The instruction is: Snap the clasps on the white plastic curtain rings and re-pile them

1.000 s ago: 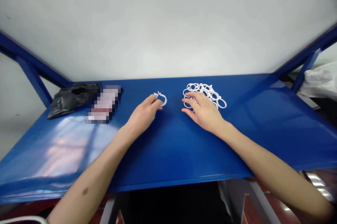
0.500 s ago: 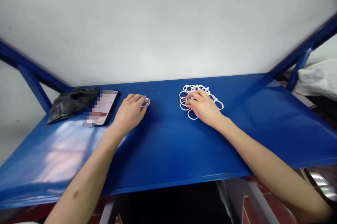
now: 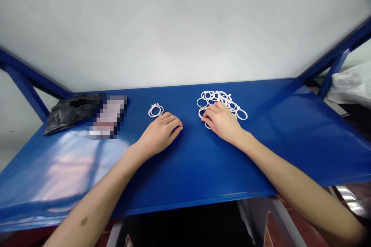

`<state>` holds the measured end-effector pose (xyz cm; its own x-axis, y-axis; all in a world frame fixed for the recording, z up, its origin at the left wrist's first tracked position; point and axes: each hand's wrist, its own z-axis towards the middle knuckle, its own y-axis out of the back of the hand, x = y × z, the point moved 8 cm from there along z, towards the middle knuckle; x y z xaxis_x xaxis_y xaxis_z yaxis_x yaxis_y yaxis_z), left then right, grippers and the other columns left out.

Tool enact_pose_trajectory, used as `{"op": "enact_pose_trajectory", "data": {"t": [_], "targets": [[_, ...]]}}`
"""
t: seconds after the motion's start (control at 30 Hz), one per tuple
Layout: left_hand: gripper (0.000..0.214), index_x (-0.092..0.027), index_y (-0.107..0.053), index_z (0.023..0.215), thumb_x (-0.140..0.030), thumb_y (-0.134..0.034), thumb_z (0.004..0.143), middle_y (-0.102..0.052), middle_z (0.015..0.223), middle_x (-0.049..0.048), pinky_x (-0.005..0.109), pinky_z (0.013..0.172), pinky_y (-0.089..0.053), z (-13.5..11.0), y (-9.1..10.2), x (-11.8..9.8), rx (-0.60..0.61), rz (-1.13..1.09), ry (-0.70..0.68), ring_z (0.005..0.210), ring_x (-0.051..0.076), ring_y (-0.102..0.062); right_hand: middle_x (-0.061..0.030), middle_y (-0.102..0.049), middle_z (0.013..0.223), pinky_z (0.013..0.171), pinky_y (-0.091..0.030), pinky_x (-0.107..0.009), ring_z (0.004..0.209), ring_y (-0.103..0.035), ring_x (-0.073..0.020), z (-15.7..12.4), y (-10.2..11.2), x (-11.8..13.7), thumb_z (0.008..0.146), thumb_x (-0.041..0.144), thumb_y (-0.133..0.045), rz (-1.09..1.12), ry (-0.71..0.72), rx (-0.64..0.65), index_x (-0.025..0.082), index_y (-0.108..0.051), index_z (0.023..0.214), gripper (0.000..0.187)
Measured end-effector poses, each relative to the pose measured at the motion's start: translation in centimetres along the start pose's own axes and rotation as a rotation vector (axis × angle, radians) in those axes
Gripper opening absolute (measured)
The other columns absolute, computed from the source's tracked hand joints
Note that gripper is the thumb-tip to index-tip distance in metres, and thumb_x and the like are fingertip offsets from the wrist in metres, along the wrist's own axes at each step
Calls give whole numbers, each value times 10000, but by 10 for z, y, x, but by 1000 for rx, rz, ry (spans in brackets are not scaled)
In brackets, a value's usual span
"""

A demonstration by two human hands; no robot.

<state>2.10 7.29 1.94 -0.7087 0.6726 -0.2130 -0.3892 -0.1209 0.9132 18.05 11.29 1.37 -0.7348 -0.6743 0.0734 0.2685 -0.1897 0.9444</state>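
Observation:
A heap of several white plastic rings [image 3: 228,102] lies on the blue table [image 3: 185,169], right of centre. My right hand [image 3: 223,122] rests on the heap's near left edge, its fingers curled around one ring there. A small set of white rings [image 3: 155,110] lies by itself further left. My left hand [image 3: 160,133] lies flat on the table just in front and to the right of that set, fingers loosely stretched, holding nothing and not touching it.
A phone [image 3: 106,117] with a blurred screen lies at the left, beside a crumpled black plastic bag [image 3: 68,111]. Blue frame bars [image 3: 26,84] rise at both back corners against a white wall. A white bag [image 3: 352,84] sits beyond the right bar.
My left hand carried a white ring to the left, left it on the table and drew back to the right, empty. My right hand settled onto the heap with fingers curling.

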Motion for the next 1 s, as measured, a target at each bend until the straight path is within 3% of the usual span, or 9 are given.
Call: {"op": "enact_pose_trajectory", "data": {"t": [0.2, 0.3, 0.37, 0.47, 0.67, 0.83, 0.9, 1.0], "targets": [[120, -191, -622, 1039, -229, -515, 999, -687, 1209, 94, 386, 938, -548, -1, 13, -15, -149, -31, -39, 1046, 195, -659, -108, -679, 916, 779, -457, -347, 846, -570, -219, -1, 15, 29, 1053, 246, -411, 17, 113, -54, 127, -669, 969, 296], [113, -200, -589, 1013, -244, -485, 1012, -636, 1322, 95, 347, 938, -550, -2, 16, -24, -120, -92, -42, 1135, 184, -641, -87, -677, 893, 739, -466, -329, 818, -581, -198, -7, 24, 51, 1074, 234, -335, 35, 213, -61, 136, -654, 998, 343], [185, -215, -595, 1007, -248, -415, 1027, -663, 1251, 69, 313, 874, -556, -2, 11, -27, -28, -111, -17, 1071, 169, -652, -81, -678, 913, 726, -470, -315, 823, -583, -187, -10, 25, 63, 1072, 199, -316, 46, 280, -33, 139, -651, 983, 352], [304, -217, -606, 927, -243, -324, 1036, -680, 959, 26, 274, 744, -527, -3, 6, -29, 52, -80, -3, 850, 149, -629, -70, -677, 940, 709, -471, -297, 848, -586, -175, -12, 24, 69, 1074, 181, -292, 56, 316, 7, 144, -649, 969, 374], [345, -189, -532, 801, -132, -274, 1023, -602, 755, 12, 253, 627, -442, 0, 9, -40, -46, 68, -118, 678, 137, -545, -59, -680, 877, 654, -437, -314, 788, -553, -174, -14, 25, 74, 1058, 146, -328, -14, 329, -60, 149, -665, 914, 366], [314, -190, -521, 819, -110, -286, 1012, -606, 727, 12, 255, 594, -439, 1, 6, -42, -83, 121, -52, 658, 145, -576, -52, -652, 741, 616, -427, -344, 713, -533, -188, -15, 29, 77, 1023, 115, -403, -92, 266, -168, 147, -675, 825, 337], [304, -189, -529, 831, -138, -301, 1025, -610, 731, 12, 250, 592, -445, 0, 5, -38, -109, 120, -23, 671, 145, -592, -65, -693, 811, 645, -471, -343, 752, -571, -195, -14, 28, 74, 1025, 118, -401, -67, 257, -173, 147, -692, 890, 322], [258, -190, -576, 922, -184, -344, 1035, -644, 808, 23, 244, 651, -483, -1, 8, -21, -157, 99, 40, 750, 148, -630, -104, -707, 1156, 775, -553, -357, 965, -637, -212, -11, 33, 62, 1036, 208, -445, 59, 255, -212, 170, -669, 1139, 249]]}}
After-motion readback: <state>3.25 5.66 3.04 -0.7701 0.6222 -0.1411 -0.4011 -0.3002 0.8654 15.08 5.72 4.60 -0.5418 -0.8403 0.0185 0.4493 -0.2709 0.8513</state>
